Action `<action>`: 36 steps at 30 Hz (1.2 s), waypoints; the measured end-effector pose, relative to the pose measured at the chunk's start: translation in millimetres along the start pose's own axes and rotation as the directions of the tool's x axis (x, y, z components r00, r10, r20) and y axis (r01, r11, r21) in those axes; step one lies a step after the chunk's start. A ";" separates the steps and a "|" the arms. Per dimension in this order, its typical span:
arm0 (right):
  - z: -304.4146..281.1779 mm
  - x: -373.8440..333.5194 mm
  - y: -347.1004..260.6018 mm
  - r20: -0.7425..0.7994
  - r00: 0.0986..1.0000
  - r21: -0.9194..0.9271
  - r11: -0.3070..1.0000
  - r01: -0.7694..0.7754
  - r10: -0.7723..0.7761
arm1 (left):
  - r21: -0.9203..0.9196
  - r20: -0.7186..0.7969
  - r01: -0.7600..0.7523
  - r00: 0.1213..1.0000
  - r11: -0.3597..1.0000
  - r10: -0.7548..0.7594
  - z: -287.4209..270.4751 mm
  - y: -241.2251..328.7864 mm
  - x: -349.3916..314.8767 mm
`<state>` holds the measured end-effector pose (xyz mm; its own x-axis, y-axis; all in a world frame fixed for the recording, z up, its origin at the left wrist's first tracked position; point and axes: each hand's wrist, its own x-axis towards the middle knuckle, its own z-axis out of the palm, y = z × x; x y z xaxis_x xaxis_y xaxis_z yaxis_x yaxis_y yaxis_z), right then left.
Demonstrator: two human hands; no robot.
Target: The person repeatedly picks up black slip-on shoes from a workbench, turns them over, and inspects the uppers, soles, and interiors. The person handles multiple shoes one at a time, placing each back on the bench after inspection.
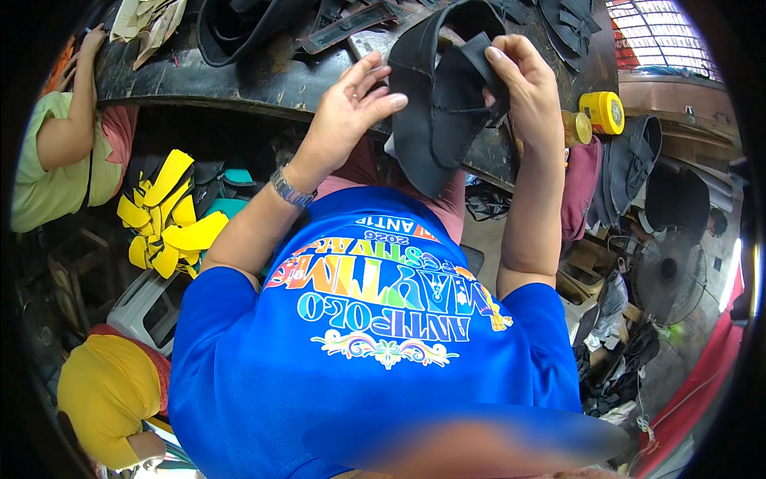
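A black sandal (443, 96) with crossed straps is held up over the edge of the dark worktable (263, 80). My right hand (523, 88) grips its strap and upper edge from the right. My left hand (351, 108) rests against its left side, fingers spread and fingertips touching the sole. A metal watch sits on my left wrist. My blue printed shirt fills the lower middle of the view.
Black sandal parts and cut pieces (255, 24) litter the worktable. A yellow jar (604, 112) stands at its right end. Yellow cut soles (163, 215) are piled below left. Another person in a green top (56, 152) sits at left. A fan (670, 275) stands at right.
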<state>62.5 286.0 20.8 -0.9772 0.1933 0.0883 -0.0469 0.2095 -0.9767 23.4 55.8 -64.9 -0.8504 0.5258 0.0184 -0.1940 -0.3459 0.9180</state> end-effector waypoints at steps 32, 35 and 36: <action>39.1 -63.6 -29.2 -0.136 0.961 -0.164 0.962 0.218 -0.241 | -0.428 0.274 0.257 0.950 0.866 -0.146 29.6 43.2 -1.7; 43.1 -65.3 -26.7 -0.181 0.948 -0.168 0.958 0.232 -0.261 | -0.419 0.254 0.250 0.955 0.873 -0.152 30.6 42.2 -2.6; 44.1 -65.4 -25.4 -0.192 0.946 -0.152 0.961 0.233 -0.260 | -0.430 0.261 0.242 0.956 0.870 -0.137 30.9 41.7 -2.9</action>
<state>118.4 225.8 31.2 -0.8729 0.3124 0.3747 -0.2407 0.3923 -0.8878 32.8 63.9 -14.4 -0.6584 0.7527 -0.0045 -0.5849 -0.5078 0.6325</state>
